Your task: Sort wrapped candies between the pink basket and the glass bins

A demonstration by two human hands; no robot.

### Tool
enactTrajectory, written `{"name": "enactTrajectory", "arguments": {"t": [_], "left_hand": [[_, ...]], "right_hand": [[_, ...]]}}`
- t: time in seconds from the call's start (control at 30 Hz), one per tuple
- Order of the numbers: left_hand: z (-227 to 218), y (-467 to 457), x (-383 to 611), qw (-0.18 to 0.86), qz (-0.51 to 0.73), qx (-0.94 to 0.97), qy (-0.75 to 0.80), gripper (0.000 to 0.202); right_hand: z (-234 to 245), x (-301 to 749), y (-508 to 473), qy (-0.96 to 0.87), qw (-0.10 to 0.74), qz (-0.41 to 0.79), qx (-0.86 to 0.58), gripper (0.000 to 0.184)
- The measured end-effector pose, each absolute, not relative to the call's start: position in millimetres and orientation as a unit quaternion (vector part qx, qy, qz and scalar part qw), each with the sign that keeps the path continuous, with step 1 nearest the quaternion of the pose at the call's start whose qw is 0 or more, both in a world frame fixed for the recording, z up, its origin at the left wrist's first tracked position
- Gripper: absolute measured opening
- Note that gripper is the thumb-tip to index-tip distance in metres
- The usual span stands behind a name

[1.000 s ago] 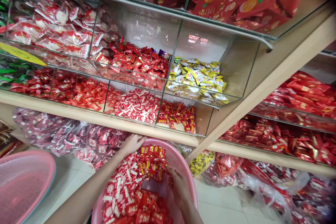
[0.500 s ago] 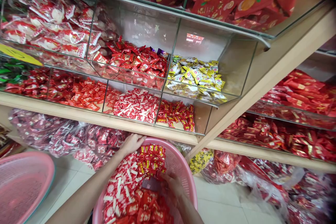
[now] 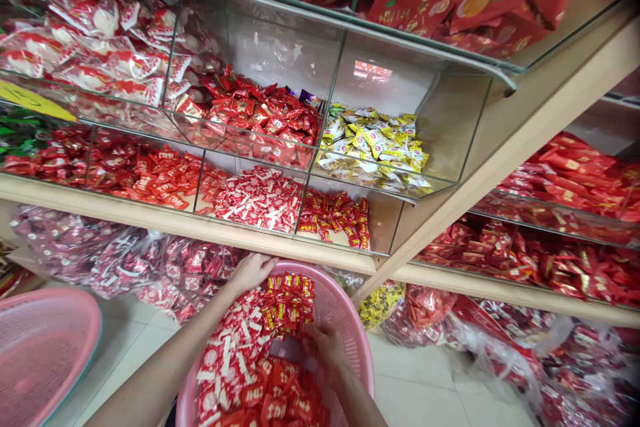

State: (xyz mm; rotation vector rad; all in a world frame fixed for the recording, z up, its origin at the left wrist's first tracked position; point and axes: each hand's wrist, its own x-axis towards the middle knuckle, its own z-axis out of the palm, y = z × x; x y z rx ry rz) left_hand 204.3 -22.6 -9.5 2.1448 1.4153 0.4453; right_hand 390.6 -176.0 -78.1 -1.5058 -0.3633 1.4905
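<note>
A pink plastic basket [image 3: 367,340] sits below the shelf with wrapped candies in it. My left hand [image 3: 254,271] is closed over its far rim. Inside the basket my right hand [image 3: 324,345] is low on the right, fingers curled against the red candies with yellow lettering [image 3: 290,300]. Whether a candy is between those fingers is hidden. Red-and-white candies [image 3: 233,353] lie along the left side of the basket, and larger red candies [image 3: 283,393] fill the near part. A patch of the basket's bottom shows between the piles.
Ahead stands a wooden shelf [image 3: 330,255] with glass bins of candies, including red-and-white ones [image 3: 260,197] and yellow ones [image 3: 373,140]. A second pink basket [image 3: 45,347] is at lower left. Bagged candies [image 3: 120,257] lie under the shelf, more bags [image 3: 495,340] at right.
My right hand has shifted slightly left and up toward the candies with yellow lettering. My left hand stays on the basket's rim. The view has moved a little.
</note>
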Motion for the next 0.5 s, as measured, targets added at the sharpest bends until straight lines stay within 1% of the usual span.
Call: {"name": "enactTrajectory", "arguments": {"t": [0.17, 0.27, 0.5], "left_hand": [[-10.1, -22.1, 204.3, 0.267, 0.165, 0.791, 0.525, 0.043], [-9.2, -22.2, 204.7, 0.268, 0.161, 0.791, 0.525, 0.044], [-4.8, -23.9, 206.4, 0.267, 0.157, 0.787, 0.533, 0.044]], "right_hand": [[-79.4, 389.4, -174.0, -0.14, 0.498, 0.595, -0.615, 0.021], [-78.6, 388.9, -174.1, -0.121, 0.508, 0.585, -0.62, 0.024], [-75.9, 388.2, -173.6, -0.155, 0.497, 0.573, -0.633, 0.024]]}}
